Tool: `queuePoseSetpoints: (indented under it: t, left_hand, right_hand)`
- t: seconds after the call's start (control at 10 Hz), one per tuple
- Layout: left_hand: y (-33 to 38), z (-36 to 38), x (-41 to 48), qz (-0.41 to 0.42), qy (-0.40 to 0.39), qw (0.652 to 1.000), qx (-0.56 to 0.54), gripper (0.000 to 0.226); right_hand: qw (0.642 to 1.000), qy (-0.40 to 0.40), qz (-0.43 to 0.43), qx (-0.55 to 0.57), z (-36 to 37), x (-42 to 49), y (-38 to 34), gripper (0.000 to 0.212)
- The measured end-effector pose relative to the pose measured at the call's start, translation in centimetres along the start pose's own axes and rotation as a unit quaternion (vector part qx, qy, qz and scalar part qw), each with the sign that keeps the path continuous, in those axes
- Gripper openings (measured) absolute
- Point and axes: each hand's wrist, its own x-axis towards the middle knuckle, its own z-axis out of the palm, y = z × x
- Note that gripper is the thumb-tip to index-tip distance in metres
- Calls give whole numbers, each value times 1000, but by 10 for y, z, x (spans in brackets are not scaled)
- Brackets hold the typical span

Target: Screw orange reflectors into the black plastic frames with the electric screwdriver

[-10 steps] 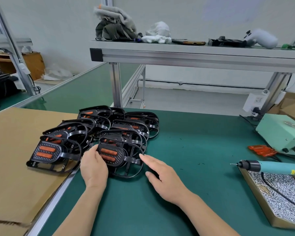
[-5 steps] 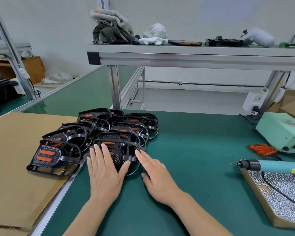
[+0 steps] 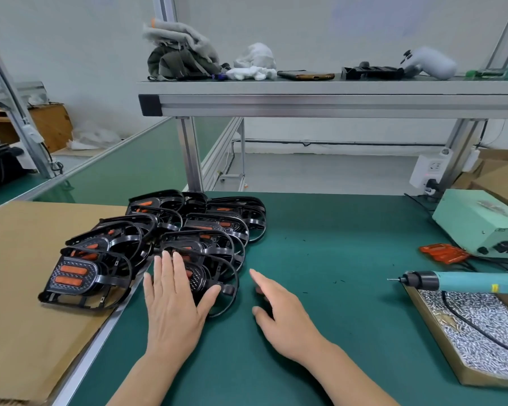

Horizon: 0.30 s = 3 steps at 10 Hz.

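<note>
While the electric screwdriver [image 3: 464, 284] lies untouched across the rim of a cardboard tray [image 3: 434, 332] of silver screws at our far right, its bit pointing left, we lay our left hand [image 3: 173, 306] flat on the nearest black plastic frame [image 3: 201, 278]. The fingers are straight, the thumb is spread against the frame's rim, and the hand grips nothing. Our right hand [image 3: 282, 315] is open too, fingers loosely extended just right of that frame and apart from it, holding nothing; whether it touches the green mat [image 3: 320, 244] we cannot tell. Behind the frame under our palm, a pile of black frames [image 3: 217, 224] overlaps toward the shelf post, with orange showing in several. One frame [image 3: 112, 278] sits on the brown cardboard sheet [image 3: 18, 259] at left, with two orange reflectors [image 3: 74, 270] one above the other in its face. Loose orange parts [image 3: 442, 253] lie beside a pale green box [image 3: 478, 221], well apart from both hands.
</note>
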Motion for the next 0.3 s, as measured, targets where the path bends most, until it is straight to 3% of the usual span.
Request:
queuePoseSetpoints:
  t: [0.3]
  left_hand:
    - [0,-3,-4,93,15,995,-34,87]
  right_hand:
    - [999,24,37,9,-34,-49,22,42]
